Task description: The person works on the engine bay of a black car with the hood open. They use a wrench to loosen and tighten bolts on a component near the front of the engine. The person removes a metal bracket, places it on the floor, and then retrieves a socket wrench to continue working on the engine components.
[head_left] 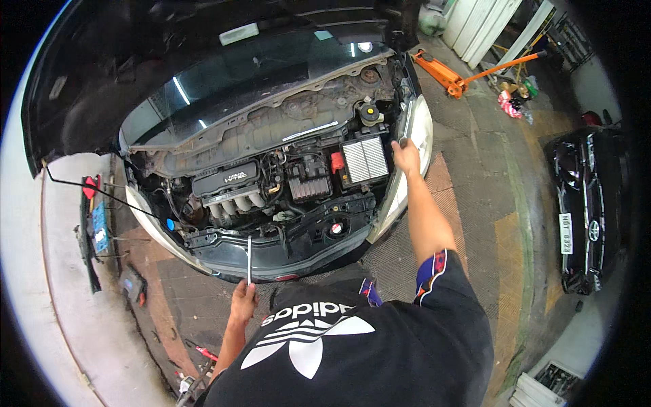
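My left fingers are closed round the near end of a slim silver bar; far end's over the car's front panel. Right fingers curled at the headlight; can't tell if they grip anything. Pleated filter in the engine bay, left of them. Orange floor jack beyond, on the floor.

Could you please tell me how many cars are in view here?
2: a car at the centre with its hood raised, and a black car near the right edge. Others may lie outside the view.
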### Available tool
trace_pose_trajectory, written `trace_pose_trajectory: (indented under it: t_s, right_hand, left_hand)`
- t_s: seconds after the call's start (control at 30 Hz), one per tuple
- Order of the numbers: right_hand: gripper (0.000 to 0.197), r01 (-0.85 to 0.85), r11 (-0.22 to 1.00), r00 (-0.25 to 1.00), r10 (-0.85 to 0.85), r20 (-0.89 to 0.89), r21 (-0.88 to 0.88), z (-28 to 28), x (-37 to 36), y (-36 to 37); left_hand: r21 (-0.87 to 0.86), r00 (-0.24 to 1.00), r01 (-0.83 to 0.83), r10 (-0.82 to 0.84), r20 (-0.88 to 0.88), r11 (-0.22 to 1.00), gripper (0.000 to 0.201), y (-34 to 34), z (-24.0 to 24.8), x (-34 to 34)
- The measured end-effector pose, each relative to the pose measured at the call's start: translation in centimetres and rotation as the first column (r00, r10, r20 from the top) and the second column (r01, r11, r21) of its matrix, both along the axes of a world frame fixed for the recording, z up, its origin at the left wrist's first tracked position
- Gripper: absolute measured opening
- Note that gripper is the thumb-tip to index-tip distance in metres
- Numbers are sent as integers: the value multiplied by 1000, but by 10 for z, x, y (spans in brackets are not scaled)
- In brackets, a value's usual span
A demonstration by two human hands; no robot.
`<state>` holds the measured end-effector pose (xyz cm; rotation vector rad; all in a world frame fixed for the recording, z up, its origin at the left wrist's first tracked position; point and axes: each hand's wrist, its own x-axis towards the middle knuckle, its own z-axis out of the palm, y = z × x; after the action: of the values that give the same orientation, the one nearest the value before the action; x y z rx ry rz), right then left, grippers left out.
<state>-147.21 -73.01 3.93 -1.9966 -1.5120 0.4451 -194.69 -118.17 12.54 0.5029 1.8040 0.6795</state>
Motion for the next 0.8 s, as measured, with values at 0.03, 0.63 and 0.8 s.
trace_pose_trajectory:
  t_s: [0.03, 0.63, 0.8]
  right_hand:
    - [52, 5, 999, 1000, -4, 28, -44, 0, 6, 16]
    - [58, -78, 899, 978, 152, 141, -431, 17, 46, 53]
    - [53, 7, 957, 962, -85, -259, -288, 9, 61, 22]
  left_hand:
    - [132, 990, -90, 74, 116, 987, 9, 4, 2, 19]
    - [33, 888, 277, -242, -391, 960, 46, 101, 39, 120]
    - [-72, 656, 506, -438, -615, 859, 47, 153, 40, 104]
